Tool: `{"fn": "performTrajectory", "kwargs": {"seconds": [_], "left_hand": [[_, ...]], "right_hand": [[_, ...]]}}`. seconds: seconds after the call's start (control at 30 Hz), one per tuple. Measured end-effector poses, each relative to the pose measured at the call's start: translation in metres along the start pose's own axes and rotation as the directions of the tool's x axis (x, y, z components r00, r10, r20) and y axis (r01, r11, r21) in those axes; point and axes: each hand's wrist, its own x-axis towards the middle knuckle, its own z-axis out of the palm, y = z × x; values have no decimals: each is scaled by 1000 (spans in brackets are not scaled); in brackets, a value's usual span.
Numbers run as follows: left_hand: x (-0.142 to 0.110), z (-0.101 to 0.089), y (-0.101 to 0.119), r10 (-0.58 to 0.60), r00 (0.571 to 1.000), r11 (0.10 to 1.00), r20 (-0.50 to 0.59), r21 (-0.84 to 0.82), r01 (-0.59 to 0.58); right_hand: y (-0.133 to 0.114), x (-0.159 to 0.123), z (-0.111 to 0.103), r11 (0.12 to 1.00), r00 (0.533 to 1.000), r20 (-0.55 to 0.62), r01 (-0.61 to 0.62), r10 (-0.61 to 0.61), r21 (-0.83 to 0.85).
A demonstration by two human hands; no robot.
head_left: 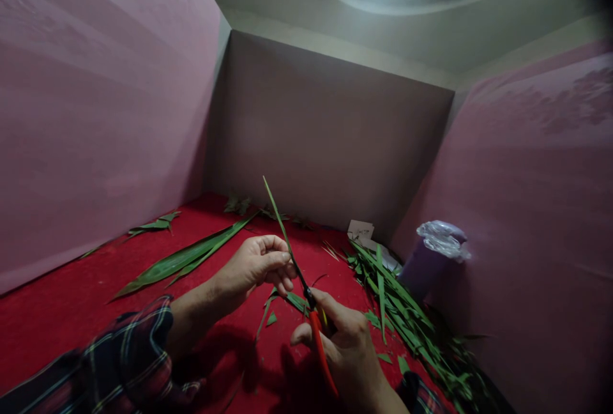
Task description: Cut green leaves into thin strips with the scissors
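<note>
My left hand (271,262) pinches a narrow green leaf strip (274,204) between thumb and fingers, its tip pointing up and away from me. In my right hand (345,337) is a pair of scissors (320,350) with red-orange handles and dark blades. The blades lie along the lower part of the strip, right beside my left fingertips; whether they are fully closed is hard to make out. Below the hands, small leaf cuttings (297,302) are scattered on the red cloth (215,331).
Long broad leaves (182,257) lie on the cloth to the left. A heap of cut green leaves (407,312) spreads along the right side. Behind it stand a purple container with clear plastic on top (428,260) and a white card (360,229). Pink and grey walls enclose the space.
</note>
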Motion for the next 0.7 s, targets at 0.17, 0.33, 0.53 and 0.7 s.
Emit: {"fn": "performTrajectory", "kwargs": {"seconds": [0.17, 0.33, 0.53, 0.7], "left_hand": [[0, -1, -1, -3, 1000, 1000, 16, -14, 4], [1, 0, -3, -15, 999, 999, 35, -31, 16], [-1, 2, -5, -14, 1000, 1000, 23, -17, 14], [0, 2, -4, -1, 1000, 1000, 6, 21, 1]], "right_hand": [[1, -1, 0, 1000, 1000, 8, 10, -10, -8], [0, -3, 0, 1000, 1000, 24, 13, -13, -10], [-1, -2, 0, 999, 999, 10, 38, -38, 7], [0, -3, 0, 1000, 1000, 24, 19, -19, -19]]}}
